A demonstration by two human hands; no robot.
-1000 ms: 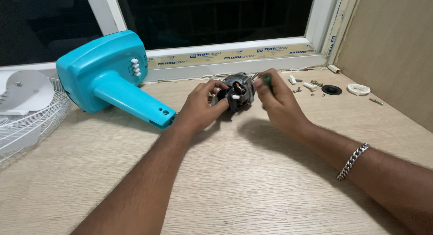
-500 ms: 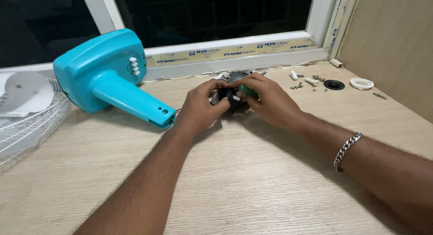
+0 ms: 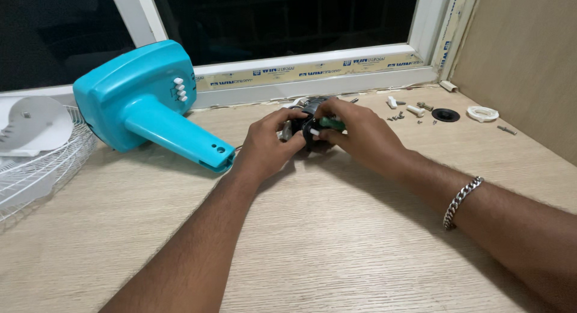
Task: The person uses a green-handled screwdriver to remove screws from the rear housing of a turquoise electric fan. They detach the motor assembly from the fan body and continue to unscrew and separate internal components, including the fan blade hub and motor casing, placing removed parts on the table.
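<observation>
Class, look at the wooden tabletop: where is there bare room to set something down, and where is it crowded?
Bare: the wooden tabletop between both forearms. Crowded: the turquoise plastic fan housing, white wire fan guard, and small screws and rings.

Only labels can be seen here, no packages, signs or screens. One protective tape strip (image 3: 306,70) lies flat along the lower window frame, behind the table; it is long, narrow and pale cream, with small blue and dark marks repeated along it (too small to make out well). A second tape strip (image 3: 449,30) of the same kind runs up the right side of the frame, next to the brown wall, and it is also pale with blue marks, a little wrinkled at the edges.
</observation>
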